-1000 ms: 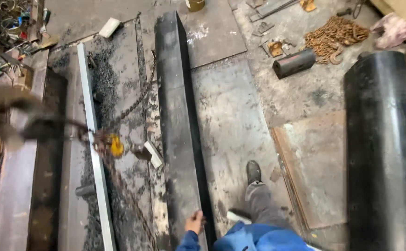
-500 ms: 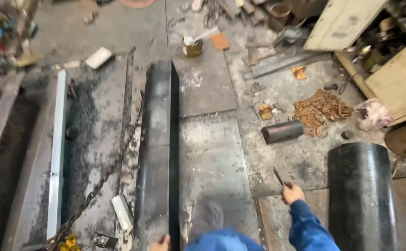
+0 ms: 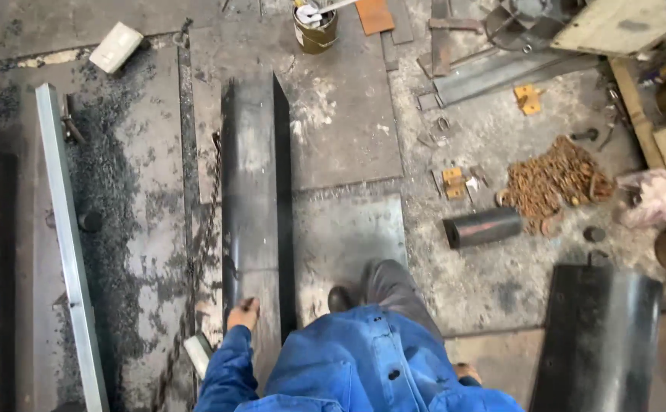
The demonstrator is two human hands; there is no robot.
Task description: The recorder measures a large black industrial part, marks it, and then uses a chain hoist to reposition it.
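Note:
A long dark steel beam (image 3: 253, 191) lies on the workshop floor, running away from me. My left hand (image 3: 243, 313), in a blue sleeve, rests on its near end with the fingers curled over the left edge. Only a sliver of my right hand (image 3: 466, 372) shows past the edge of my blue jacket (image 3: 371, 366), low in the frame, and what it holds is hidden. My dark shoe (image 3: 339, 298) stands on a steel floor plate (image 3: 348, 229) right of the beam.
A light metal rail (image 3: 66, 236) and a chain (image 3: 195, 252) lie left of the beam. To the right are a short dark pipe (image 3: 484, 226), a rusty chain heap (image 3: 558, 179) and a large black cylinder (image 3: 596, 336). A paint can (image 3: 315, 29) stands at the far end.
The view has swung left and down. My left hand is now fully in view on the beam's near end. My right hand, earlier out to the right holding a thin stick, has dropped almost out of sight.

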